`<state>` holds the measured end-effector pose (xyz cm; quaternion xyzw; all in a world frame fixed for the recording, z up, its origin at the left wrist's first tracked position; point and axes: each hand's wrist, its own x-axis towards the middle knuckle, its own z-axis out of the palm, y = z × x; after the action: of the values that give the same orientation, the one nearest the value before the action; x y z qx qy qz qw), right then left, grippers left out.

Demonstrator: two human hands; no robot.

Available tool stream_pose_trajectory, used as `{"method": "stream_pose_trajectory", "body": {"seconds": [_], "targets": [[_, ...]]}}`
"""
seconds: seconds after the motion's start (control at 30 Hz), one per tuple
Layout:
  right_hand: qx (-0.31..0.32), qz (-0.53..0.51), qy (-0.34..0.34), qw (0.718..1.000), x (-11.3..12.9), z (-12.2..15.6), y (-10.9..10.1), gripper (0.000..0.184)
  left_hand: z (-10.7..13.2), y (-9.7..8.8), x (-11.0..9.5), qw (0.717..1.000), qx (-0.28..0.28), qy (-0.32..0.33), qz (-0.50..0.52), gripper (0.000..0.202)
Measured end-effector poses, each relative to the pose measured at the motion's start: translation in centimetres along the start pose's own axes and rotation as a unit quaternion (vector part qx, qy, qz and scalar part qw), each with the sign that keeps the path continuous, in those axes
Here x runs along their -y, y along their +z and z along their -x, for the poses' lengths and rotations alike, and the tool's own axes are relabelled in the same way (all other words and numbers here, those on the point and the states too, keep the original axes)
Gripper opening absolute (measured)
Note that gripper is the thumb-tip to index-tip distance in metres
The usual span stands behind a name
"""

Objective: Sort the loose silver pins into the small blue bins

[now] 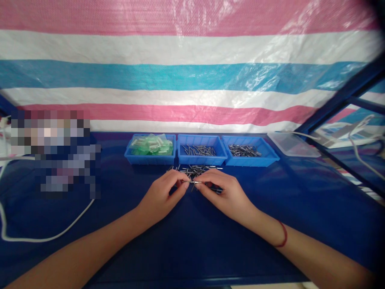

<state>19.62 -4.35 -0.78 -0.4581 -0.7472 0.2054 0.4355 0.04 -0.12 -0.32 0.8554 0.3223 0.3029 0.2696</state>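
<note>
My left hand (164, 192) and my right hand (224, 192) meet at the middle of the blue table (192, 249). Both pinch the ends of one thin metal pin (193, 182) held level between their fingertips. Just behind the fingers lies a loose pile of metal pins (192, 170) on the table. A red band circles my right wrist.
Three blue trays stand in a row behind the pile: the left tray (150, 159) holds green and white parts, the middle tray (201, 159) pins, the right tray (251, 160) short metal pieces. A clear lid (293, 145) lies at the right. A white cable (45, 237) loops at left.
</note>
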Motion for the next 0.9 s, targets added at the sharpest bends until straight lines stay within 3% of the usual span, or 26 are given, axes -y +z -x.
{"method": "stream_pose_trajectory", "body": {"seconds": [0.13, 0.27, 0.37, 0.43, 0.53, 0.6, 0.77, 0.9], "targets": [[-0.001, 0.043, -0.023, 0.999, 0.3, -0.5, -1.0, 0.014, 0.1, -0.2, 0.2, 0.997, 0.013, 0.03, -0.066, 0.014], [-0.108, 0.155, -0.01, 0.982, -1.2, -1.6, -4.6, 0.017, -0.1, -1.4, 0.8, 0.987, 0.026, 0.059, -0.144, 0.018], [-0.195, 0.284, 0.041, 0.938, -3.5, -2.3, -8.4, 0.018, -0.5, -2.7, 1.5, 0.98, 0.036, 0.066, -0.185, 0.021], [-0.245, 0.365, 0.086, 0.894, -5.2, -2.4, -10.6, 0.019, -0.7, -3.3, 1.8, 0.976, 0.042, 0.065, -0.205, 0.022], [-0.24, 0.468, 0.158, 0.836, -7.4, -2.2, -12.9, 0.023, -0.7, -3.5, 2.2, 0.969, 0.056, 0.064, -0.23, 0.023], [-0.219, 0.507, 0.185, 0.813, -8.5, -1.8, -13.6, 0.026, -0.7, -3.4, 2.3, 0.966, 0.069, 0.061, -0.24, 0.023], [-0.213, 0.528, 0.197, 0.798, -9.7, -1.4, -14.1, 0.028, -0.5, -3.0, 2.5, 0.959, 0.105, 0.055, -0.258, 0.022], [-0.22, 0.495, 0.146, 0.828, -8.6, -1.9, -13.0, 0.026, -0.4, -2.9, 2.6, 0.958, 0.125, 0.059, -0.252, 0.021]]}}
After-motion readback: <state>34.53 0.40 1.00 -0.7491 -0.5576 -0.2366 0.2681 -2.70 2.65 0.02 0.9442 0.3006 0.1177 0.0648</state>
